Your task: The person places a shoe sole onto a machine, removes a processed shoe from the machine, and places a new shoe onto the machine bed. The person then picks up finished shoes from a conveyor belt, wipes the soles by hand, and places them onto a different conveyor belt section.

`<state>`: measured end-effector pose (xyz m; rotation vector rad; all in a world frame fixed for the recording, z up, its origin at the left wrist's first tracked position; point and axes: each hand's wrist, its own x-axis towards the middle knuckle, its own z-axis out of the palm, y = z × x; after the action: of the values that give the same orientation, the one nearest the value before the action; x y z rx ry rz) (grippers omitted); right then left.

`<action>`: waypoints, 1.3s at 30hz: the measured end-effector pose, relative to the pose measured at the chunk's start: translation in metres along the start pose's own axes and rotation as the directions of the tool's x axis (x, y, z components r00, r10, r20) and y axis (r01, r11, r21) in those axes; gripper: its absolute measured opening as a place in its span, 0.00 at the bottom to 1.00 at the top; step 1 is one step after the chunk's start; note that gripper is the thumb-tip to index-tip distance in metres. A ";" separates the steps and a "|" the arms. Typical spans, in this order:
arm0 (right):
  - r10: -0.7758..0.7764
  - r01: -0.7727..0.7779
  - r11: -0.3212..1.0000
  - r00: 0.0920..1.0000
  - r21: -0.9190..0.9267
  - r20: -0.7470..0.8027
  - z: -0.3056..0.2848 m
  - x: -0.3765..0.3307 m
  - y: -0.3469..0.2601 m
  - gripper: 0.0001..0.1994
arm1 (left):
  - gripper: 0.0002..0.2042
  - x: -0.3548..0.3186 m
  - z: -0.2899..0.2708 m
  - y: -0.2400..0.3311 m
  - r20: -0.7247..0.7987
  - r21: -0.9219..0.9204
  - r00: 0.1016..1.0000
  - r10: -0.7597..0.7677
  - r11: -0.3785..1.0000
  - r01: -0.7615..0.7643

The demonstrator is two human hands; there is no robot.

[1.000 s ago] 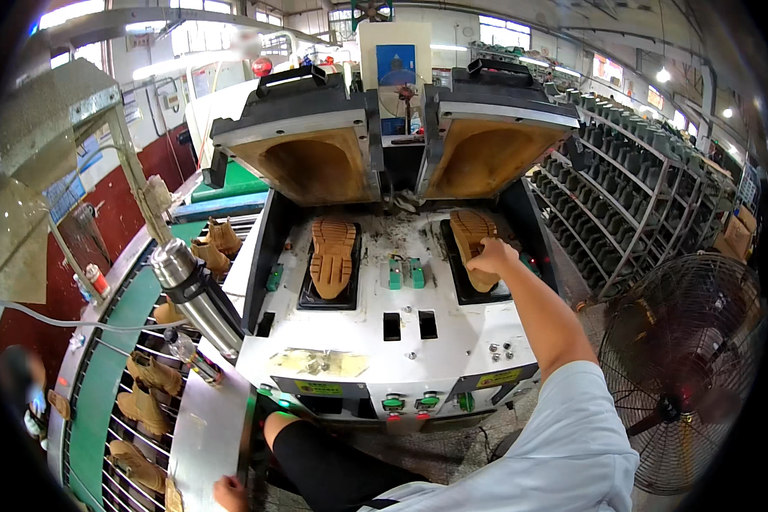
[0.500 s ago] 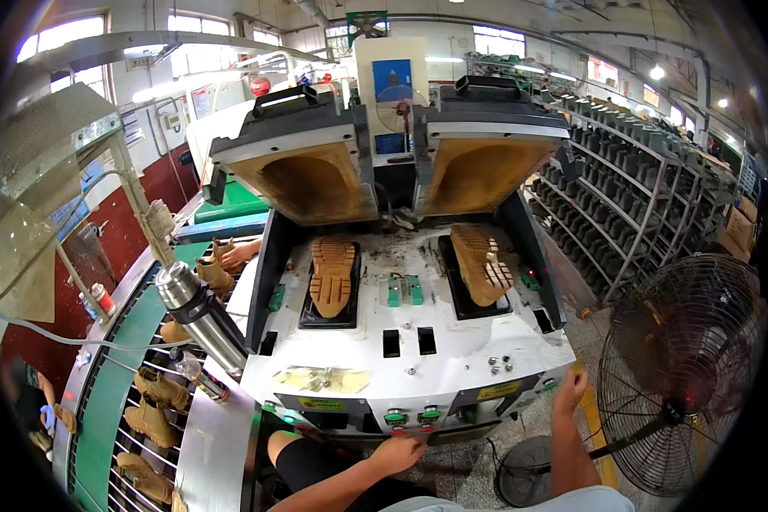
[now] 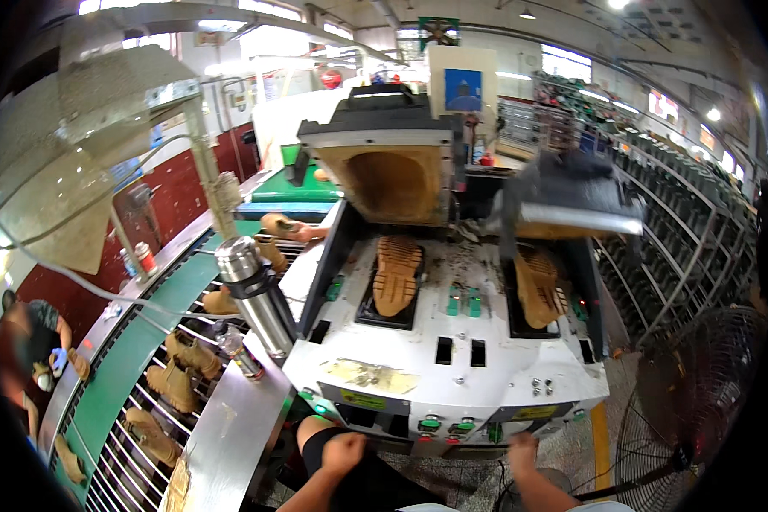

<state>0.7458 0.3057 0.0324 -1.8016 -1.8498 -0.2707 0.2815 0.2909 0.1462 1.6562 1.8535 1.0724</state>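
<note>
Both hands sit low at the press machine's [image 3: 444, 375] front, the left hand [image 3: 343, 452] curled in a fist, the right hand [image 3: 523, 448] by the green buttons [image 3: 446, 423], its grip unclear, while the right lid [image 3: 572, 200] hangs low over a tan boot [image 3: 538, 290], so next comes waiting, I think.

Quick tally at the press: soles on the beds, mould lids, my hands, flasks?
Tan soles: 2, left sole and right sole
Mould lids: 2, left lid raised, right lid lower and blurred
Hands: 2, left hand and right hand
Steel flask: 1
Total: 7
</note>
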 end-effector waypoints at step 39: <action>0.277 0.004 -0.117 0.960 0.993 0.029 -0.093 0.260 -0.382 0.49 | 0.04 -0.192 -0.174 -0.150 -0.709 -0.286 0.566 -0.420 0.905 0.314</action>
<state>0.4068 0.4508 0.3258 -0.6602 -0.9418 0.8887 0.0936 0.0626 0.1025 0.6573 2.4021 1.8137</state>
